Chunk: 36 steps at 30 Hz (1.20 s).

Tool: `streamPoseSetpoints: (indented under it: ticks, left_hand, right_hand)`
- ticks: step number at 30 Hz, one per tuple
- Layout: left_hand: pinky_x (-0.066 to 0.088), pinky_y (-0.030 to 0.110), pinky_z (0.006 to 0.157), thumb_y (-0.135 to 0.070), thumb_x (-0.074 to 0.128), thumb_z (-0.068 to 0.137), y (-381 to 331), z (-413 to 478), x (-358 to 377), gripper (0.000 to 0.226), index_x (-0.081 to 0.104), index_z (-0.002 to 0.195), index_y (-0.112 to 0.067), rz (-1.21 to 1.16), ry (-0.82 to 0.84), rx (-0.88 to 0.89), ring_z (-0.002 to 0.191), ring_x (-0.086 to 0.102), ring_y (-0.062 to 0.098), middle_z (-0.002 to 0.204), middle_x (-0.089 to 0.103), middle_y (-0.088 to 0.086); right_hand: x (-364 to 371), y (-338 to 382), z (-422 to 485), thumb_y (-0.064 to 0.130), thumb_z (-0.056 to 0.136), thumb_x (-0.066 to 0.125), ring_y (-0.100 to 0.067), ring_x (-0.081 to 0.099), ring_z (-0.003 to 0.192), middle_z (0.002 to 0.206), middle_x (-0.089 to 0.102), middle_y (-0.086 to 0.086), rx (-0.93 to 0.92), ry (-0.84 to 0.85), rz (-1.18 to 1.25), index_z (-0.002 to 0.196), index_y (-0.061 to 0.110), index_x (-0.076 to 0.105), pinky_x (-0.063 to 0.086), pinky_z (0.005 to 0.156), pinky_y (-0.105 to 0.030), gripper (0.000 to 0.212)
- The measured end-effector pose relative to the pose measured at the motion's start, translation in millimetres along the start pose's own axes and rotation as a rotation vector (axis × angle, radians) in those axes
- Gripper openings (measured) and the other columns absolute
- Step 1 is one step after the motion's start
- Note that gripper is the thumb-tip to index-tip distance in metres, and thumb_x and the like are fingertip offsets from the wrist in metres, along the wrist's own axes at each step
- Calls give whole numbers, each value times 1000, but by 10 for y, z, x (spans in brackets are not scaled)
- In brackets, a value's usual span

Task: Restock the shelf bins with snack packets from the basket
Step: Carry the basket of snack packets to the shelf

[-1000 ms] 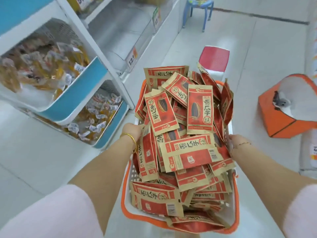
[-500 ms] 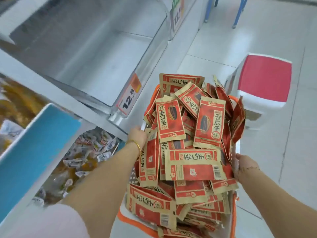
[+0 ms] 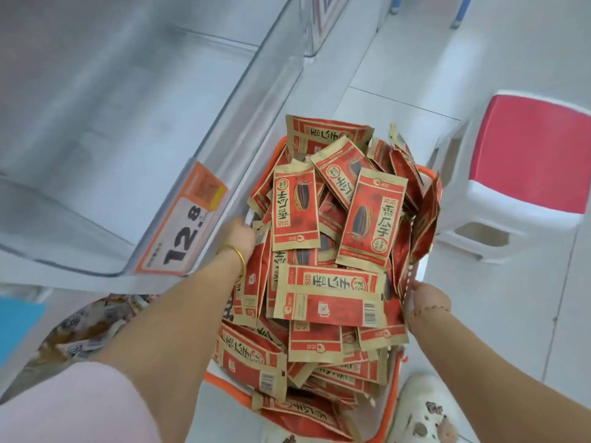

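Two bare forearms stretched forward from the bottom of the view, the left one coming out of a pink sleeve [image 3: 64, 404]. Low down beside the right forearm, a white shoe [image 3: 425, 410] with dark charms stood on the pale tiled floor [image 3: 399, 75].

Between the arms was the basket [image 3: 217, 378], orange-rimmed with white mesh walls. It was heaped above its rim with snack packets [image 3: 329, 295] in red and tan, many printed with a dark seed. Several stood on end at the far side, and every red packet in view lay in the basket.

The left hand [image 3: 238, 236], a gold bangle [image 3: 239, 260] on its wrist, gripped the basket's left rim with curled fingers, their tips hidden under the packets. The right hand [image 3: 425, 298], wearing a thin bracelet [image 3: 430, 310], lay against the basket's right wall. Its fingers were mostly hidden behind the mesh, so I could not tell whether they hooked it or only pressed.

Left of the left arm, a lower bin [image 3: 83, 327] held clear-wrapped snacks beside a blue panel [image 3: 16, 327]. Above it, just beside the left hand, a clear shelf bin [image 3: 160, 107] carried an orange price tag [image 3: 182, 225] reading 12.8.

Right of the basket, a white stool [image 3: 527, 155] with a red seat stood on the floor. Farther along the shelf a second clear bin [image 3: 319, 33] showed, blurred.
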<state>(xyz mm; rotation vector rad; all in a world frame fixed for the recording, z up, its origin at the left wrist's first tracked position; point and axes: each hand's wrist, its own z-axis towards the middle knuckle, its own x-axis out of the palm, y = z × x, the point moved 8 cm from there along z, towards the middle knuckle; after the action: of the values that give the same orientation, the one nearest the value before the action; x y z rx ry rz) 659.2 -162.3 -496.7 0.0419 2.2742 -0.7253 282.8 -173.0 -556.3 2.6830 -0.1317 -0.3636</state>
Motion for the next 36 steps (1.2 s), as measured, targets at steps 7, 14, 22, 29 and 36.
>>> streamPoseSetpoints:
  ticks: [7,14,22,29,36]
  left_hand:
    - [47,41,91,-18,32,99,-35,-7,-15,36,49,130,-12,-12,-13,-41,99,60,33,113,62,15]
    - [44,51,95,-29,32,94,-80,-883,-67,37,48,125,-15,35,-224,-19,114,52,33,128,54,11]
    - [36,40,109,-11,43,95,-1245,-2562,314,43,43,138,-13,34,7,116,129,43,24,141,44,4]
    - [36,36,106,-5,42,93,-2065,-3299,191,41,49,133,-13,-59,-12,56,127,40,22,138,45,3]
    - [49,41,93,-9,41,96,-2232,-3180,-256,38,49,133,-14,-168,-22,-133,115,53,24,138,47,6]
  right_hand:
    - [16,112,-130,13,96,47,-26,51,85,81,55,-10,-17,-57,-98,89,1,54,38,67,-33,16]
    - [-286,508,-678,13,92,49,-40,41,125,142,39,-18,-120,-105,-568,143,5,31,40,101,-44,55]
    - [-484,1518,-1800,15,94,47,-26,53,105,135,46,-13,-407,272,-803,139,13,39,38,79,-26,46]
    - [-692,2438,-2552,14,94,49,-23,55,104,127,54,-9,-599,481,-1036,136,13,43,43,82,-28,43]
    - [-235,2912,-2874,8,94,44,-14,51,69,108,56,-8,-695,563,-1289,136,10,42,41,61,-23,42]
